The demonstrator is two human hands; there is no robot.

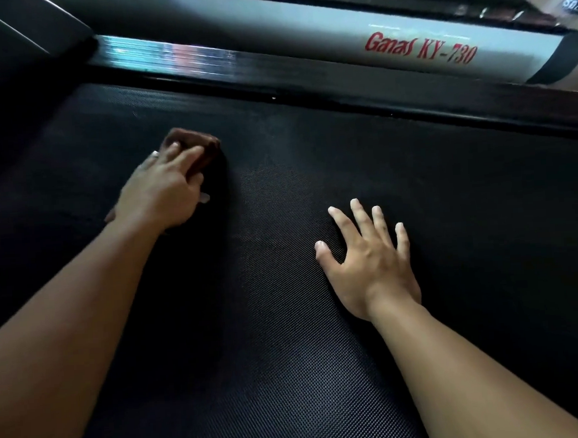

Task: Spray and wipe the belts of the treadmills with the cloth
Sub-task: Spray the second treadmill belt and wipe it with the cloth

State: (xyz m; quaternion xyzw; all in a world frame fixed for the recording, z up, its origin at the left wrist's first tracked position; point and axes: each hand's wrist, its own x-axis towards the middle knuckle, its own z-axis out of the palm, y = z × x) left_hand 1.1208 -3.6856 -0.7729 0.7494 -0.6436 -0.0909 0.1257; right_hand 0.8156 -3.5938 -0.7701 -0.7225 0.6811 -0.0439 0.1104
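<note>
Folded brown cloth point(191, 140): soft, light, likely to bunch, so best held from above. Left hand point(164, 189) fingers curl over it, pressing it onto the treadmill belt point(290, 371). Right hand point(368, 268) fingers lie spread flat on the belt, holding nothing.

- The left hand point(164, 189) lies knuckles up, its fingers curled over a brown cloth point(193, 145) and pressing down on it
- The right hand point(368, 264) lies flat, palm down, fingers straight and spread, thumb splayed out to the left, holding nothing
- Both forearms are bare and reach forward from the lower corners; the left hand is farther forward, well apart from the right
</note>
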